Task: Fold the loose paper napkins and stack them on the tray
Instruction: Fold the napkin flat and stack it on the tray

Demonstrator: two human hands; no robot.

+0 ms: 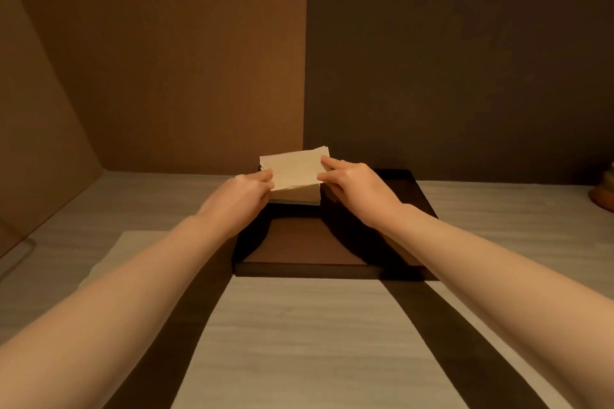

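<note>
The folded cream paper napkin (294,173) hangs in the air just above the low stack of folded napkins (294,197) at the far end of the dark brown rectangular tray (332,271), its long axis running left to right. The left hand (242,199) pinches its left short edge and the right hand (352,188) its right one, each grip narrow on the paper. The stack lies straight below the napkin, so the coming move looks like a short level drop, with neither hand nearer.
</note>
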